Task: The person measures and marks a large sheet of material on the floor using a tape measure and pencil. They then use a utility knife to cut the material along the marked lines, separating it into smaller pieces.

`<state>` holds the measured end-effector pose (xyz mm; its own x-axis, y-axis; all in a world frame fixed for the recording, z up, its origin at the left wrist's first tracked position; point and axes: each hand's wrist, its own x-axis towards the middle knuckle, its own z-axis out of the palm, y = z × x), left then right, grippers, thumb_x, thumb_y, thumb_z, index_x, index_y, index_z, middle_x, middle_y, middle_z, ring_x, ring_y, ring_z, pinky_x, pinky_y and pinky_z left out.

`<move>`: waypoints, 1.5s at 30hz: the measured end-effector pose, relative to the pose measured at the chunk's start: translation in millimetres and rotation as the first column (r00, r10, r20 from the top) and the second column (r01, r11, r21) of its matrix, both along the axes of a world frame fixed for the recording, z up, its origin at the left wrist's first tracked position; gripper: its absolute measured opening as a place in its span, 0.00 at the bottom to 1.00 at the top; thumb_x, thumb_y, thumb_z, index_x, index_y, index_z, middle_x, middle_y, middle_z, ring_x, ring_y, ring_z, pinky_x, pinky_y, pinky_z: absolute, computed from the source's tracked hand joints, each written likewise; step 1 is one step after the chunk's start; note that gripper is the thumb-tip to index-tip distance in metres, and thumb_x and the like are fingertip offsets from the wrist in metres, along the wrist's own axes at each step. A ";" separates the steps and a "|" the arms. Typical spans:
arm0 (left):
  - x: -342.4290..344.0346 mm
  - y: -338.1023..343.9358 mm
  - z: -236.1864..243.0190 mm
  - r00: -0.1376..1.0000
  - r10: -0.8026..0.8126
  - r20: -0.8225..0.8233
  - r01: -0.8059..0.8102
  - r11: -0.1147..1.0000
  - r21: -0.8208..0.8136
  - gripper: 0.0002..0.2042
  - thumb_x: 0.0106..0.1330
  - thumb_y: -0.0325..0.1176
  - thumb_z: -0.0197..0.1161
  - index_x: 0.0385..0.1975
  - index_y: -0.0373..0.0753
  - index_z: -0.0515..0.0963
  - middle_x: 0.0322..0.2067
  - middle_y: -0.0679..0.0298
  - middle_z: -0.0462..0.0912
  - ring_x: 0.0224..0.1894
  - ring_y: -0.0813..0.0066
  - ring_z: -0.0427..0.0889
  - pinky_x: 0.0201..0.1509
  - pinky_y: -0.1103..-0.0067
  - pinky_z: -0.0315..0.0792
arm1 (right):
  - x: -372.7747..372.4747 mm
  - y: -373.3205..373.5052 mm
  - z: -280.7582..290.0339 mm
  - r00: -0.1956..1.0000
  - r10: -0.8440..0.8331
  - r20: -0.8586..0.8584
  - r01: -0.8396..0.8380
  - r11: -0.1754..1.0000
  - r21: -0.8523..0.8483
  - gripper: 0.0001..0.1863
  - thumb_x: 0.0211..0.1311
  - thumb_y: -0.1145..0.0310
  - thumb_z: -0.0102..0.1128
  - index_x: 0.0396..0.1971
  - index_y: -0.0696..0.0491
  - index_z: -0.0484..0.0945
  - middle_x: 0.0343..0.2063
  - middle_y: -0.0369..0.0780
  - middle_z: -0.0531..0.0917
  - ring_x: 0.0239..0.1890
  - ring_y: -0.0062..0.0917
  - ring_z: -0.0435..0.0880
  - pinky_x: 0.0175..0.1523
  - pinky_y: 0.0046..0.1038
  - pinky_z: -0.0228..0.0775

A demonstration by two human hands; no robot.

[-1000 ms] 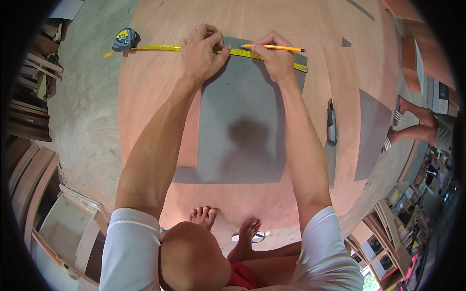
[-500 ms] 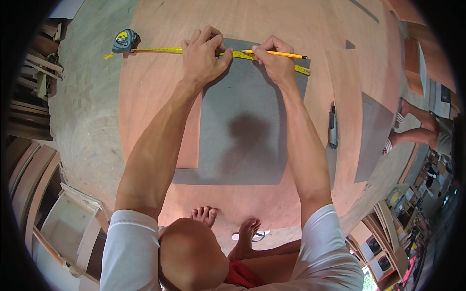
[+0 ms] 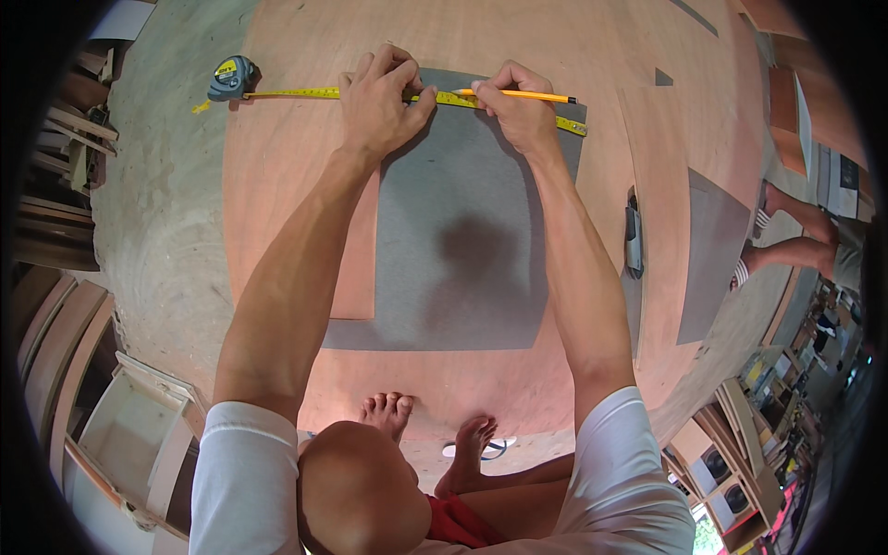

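Observation:
A yellow tape measure blade runs out from its grey case at the far left, across the far part of a dark grey sheet. With curled fingers and thumb, my left hand holds the blade down near the sheet's far left corner. My right hand grips a yellow pencil with a dark end. The pencil's tip points left and rests at the blade's edge. Part of the blade passes hidden under my right hand and shows again near the sheet's right edge.
The sheet lies on a large pinkish plywood board, partly beneath a plywood piece. A utility knife lies at the right beside a long plywood strip. Another person's feet are at far right. Wooden frames stand at left.
The whole scene has shifted slightly left and up in view. The pencil tip has slid a little left along the blade. Both hands keep their holds.

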<state>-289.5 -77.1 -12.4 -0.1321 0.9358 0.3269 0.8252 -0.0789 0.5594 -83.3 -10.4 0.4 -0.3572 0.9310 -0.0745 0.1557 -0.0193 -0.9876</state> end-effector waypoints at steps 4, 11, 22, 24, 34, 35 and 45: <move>0.1 -0.3 1.6 1.000 0.011 -0.026 -0.012 0.999 -0.033 0.10 0.58 0.41 0.73 0.27 0.44 0.79 0.43 0.73 0.79 0.48 0.67 0.78 0.50 0.63 0.62 | -0.1 -0.1 0.3 0.998 -0.009 0.061 0.006 0.999 0.046 0.12 0.62 0.72 0.71 0.23 0.59 0.78 0.19 0.36 0.82 0.21 0.15 0.79 0.28 0.22 0.72; 0.1 -0.9 -0.8 1.000 0.010 -0.015 -0.010 1.000 -0.008 0.10 0.58 0.41 0.73 0.27 0.45 0.79 0.43 0.73 0.80 0.49 0.67 0.79 0.49 0.62 0.63 | -1.7 -1.8 0.4 1.000 -0.023 -0.004 0.023 1.000 -0.006 0.12 0.63 0.72 0.70 0.23 0.58 0.78 0.18 0.35 0.82 0.22 0.15 0.79 0.28 0.22 0.71; 0.4 1.0 -4.5 1.000 0.008 0.018 -0.008 1.000 0.011 0.10 0.56 0.40 0.72 0.25 0.45 0.78 0.41 0.73 0.77 0.46 0.66 0.77 0.48 0.60 0.61 | 0.3 -2.1 0.7 0.999 -0.014 0.033 0.014 1.000 0.016 0.12 0.63 0.70 0.70 0.23 0.59 0.78 0.19 0.35 0.82 0.22 0.15 0.78 0.28 0.22 0.71; 0.7 2.4 -3.7 1.000 0.000 0.025 0.000 1.000 0.019 0.10 0.56 0.41 0.72 0.25 0.45 0.79 0.41 0.73 0.77 0.46 0.67 0.77 0.49 0.60 0.61 | -0.4 -0.2 -2.0 0.998 -0.046 0.042 0.044 0.998 0.043 0.12 0.63 0.70 0.70 0.23 0.59 0.78 0.19 0.35 0.82 0.23 0.15 0.79 0.29 0.22 0.71; 3.2 1.9 -3.2 0.998 -0.018 0.059 0.018 1.000 0.002 0.11 0.61 0.41 0.72 0.28 0.43 0.80 0.43 0.69 0.80 0.46 0.64 0.80 0.50 0.63 0.69 | -2.3 0.2 4.5 0.984 -0.085 -0.153 0.078 0.995 -0.056 0.11 0.68 0.68 0.64 0.29 0.58 0.78 0.25 0.40 0.85 0.27 0.19 0.84 0.34 0.25 0.77; 2.3 -0.3 -4.0 0.999 -0.022 0.050 0.021 1.000 0.016 0.11 0.61 0.41 0.73 0.29 0.43 0.80 0.43 0.68 0.80 0.46 0.63 0.80 0.50 0.64 0.70 | 0.8 -1.7 10.5 0.958 -0.125 -0.259 0.092 0.986 -0.136 0.10 0.70 0.68 0.62 0.31 0.59 0.79 0.28 0.42 0.85 0.27 0.21 0.84 0.35 0.25 0.77; 3.9 -2.8 -0.3 0.996 -0.066 0.052 0.064 0.997 0.042 0.12 0.62 0.43 0.72 0.35 0.43 0.80 0.43 0.64 0.77 0.49 0.62 0.78 0.56 0.59 0.63 | 116.7 -38.6 16.4 0.623 -0.387 0.680 -0.012 0.865 0.502 0.15 0.71 0.62 0.65 0.52 0.51 0.85 0.50 0.49 0.77 0.50 0.43 0.80 0.56 0.41 0.75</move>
